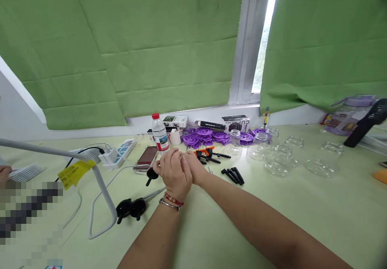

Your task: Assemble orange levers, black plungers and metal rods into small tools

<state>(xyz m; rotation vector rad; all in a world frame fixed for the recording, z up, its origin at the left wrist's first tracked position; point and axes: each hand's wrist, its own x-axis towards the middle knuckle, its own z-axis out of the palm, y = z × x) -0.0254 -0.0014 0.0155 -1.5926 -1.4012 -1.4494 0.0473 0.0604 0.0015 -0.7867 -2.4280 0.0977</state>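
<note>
My left hand (174,172), with a red band and a silver bracelet at the wrist, is closed, its fingers bent. A round black piece with a short stem (152,174) shows at its left side and seems to be in its grip. My right hand (195,168) lies against the left one, mostly behind it, and its fingers are hidden. Black and orange parts (208,154) lie just behind the hands. Several black sticks (233,175) rest to their right. Two round black pieces (131,208) with thin metal rods sit on the table at the lower left.
A red-capped bottle (160,134), a phone (146,159), purple discs (204,135) and boxes (236,122) stand or lie behind. Glass vessels (278,160) fill the right. A white metal frame (101,184) and power strip (121,154) are left. Another person's hand (4,173) shows far left.
</note>
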